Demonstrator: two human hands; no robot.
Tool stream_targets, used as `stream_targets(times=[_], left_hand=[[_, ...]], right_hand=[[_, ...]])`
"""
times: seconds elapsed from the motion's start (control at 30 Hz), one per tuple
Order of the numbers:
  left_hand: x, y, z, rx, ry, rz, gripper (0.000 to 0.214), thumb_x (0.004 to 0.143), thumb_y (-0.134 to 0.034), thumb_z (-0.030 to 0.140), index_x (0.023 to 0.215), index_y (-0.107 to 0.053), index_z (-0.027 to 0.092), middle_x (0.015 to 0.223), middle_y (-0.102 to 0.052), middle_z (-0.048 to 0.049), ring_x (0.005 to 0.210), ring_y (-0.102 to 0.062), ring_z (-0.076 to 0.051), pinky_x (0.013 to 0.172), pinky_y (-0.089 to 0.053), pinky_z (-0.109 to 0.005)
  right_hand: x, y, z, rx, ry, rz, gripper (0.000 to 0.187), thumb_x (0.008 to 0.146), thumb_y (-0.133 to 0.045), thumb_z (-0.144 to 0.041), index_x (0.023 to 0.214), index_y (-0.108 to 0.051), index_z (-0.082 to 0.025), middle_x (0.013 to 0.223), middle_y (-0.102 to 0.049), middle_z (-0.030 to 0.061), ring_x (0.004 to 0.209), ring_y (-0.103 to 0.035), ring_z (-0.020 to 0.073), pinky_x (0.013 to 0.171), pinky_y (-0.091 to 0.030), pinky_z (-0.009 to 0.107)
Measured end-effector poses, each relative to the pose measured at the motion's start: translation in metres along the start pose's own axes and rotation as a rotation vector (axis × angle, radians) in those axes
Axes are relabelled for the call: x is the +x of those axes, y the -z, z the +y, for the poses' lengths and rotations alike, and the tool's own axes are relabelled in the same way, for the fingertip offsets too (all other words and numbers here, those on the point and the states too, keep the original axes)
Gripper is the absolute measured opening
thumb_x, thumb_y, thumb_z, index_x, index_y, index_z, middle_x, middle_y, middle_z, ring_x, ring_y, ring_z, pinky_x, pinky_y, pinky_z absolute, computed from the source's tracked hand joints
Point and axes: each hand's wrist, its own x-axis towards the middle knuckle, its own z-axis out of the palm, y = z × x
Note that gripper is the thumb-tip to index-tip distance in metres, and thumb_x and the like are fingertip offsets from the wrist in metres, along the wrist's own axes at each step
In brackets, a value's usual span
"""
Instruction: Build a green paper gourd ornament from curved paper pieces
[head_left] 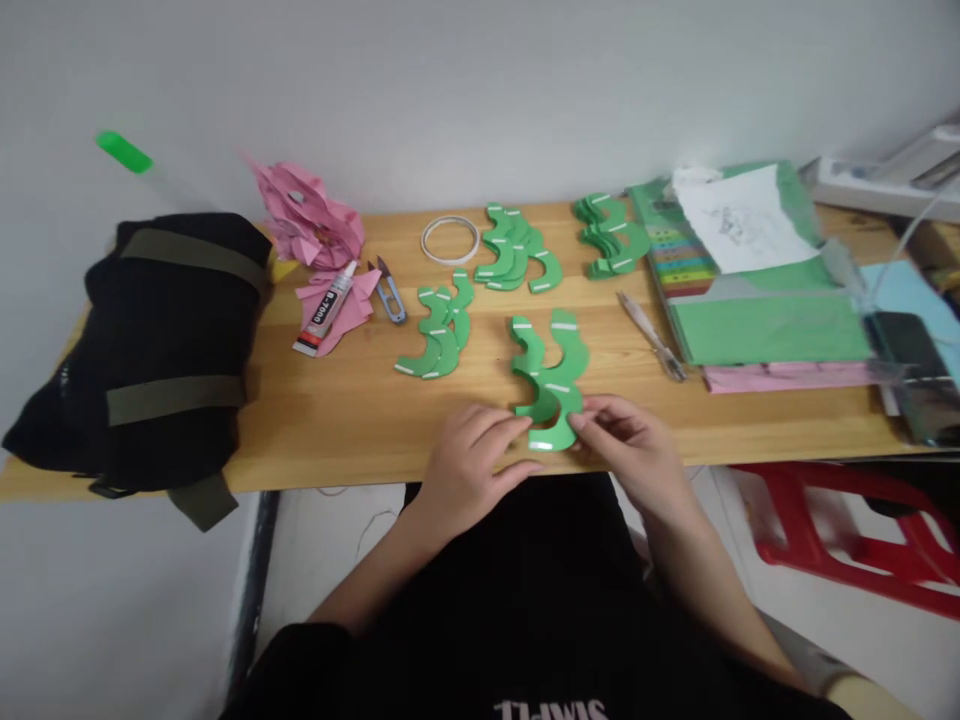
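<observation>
Two wavy green paper cutouts with white strips at their ends are in front of me near the table's front edge. My right hand (626, 445) pinches the nearer green paper cutout (564, 400) at its right edge, thumb on top. My left hand (472, 455) rests on the other side with fingers stretched out and thumb apart, its fingertips close to the cutout's lower left end; whether they touch it I cannot tell. The farther green cutout (531, 352) lies partly beneath the held one. More green cutouts lie overlapping in piles: a left pile (444, 335), a middle pile (510, 250) and a right pile (615, 235).
A roll of tape (450, 240), blue thread snips (390, 295), a glue tube (326, 310) and crumpled pink paper (311, 220) lie toward the left. A black bag (165, 350) covers the left end. At right are a pen (651, 335), green sheets (772, 325) and a phone (911, 350).
</observation>
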Motion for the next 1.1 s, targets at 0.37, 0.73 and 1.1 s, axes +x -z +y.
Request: stream_targets(times=[0.37, 0.73, 1.1], left_hand=[[0.016, -0.013, -0.025, -0.071, 0.181, -0.088, 0.03, 0.077, -0.079, 0.026, 0.102, -0.064, 0.018, 0.096, -0.064, -0.0047, 0.096, -0.06, -0.022, 0.087, -0.047, -0.04], [0.018, -0.012, -0.026, -0.086, 0.188, -0.093, 0.022, 0.077, -0.078, 0.026, 0.094, -0.066, 0.018, 0.092, -0.065, -0.0031, 0.091, -0.06, -0.02, 0.082, -0.045, -0.037], [0.017, -0.013, -0.028, -0.083, 0.189, -0.094, 0.016, 0.082, -0.073, 0.027, 0.093, -0.067, 0.018, 0.093, -0.064, -0.0036, 0.092, -0.06, -0.02, 0.082, -0.045, -0.036]], right_hand=[[0.03, 0.002, 0.002, -0.111, 0.058, -0.03, 0.028, 0.07, -0.079, -0.042, 0.081, -0.065, -0.021, 0.057, -0.061, -0.0044, 0.046, -0.056, 0.0081, 0.045, -0.049, 0.021], [0.026, -0.005, 0.008, -0.223, 0.05, 0.035, 0.021, 0.074, -0.076, -0.038, 0.082, -0.067, -0.021, 0.062, -0.063, -0.0022, 0.05, -0.057, 0.0097, 0.047, -0.048, 0.023], [0.025, -0.005, 0.014, -0.302, 0.063, 0.062, 0.014, 0.077, -0.072, -0.031, 0.088, -0.069, -0.022, 0.069, -0.067, -0.0008, 0.054, -0.058, 0.0106, 0.052, -0.05, 0.025]])
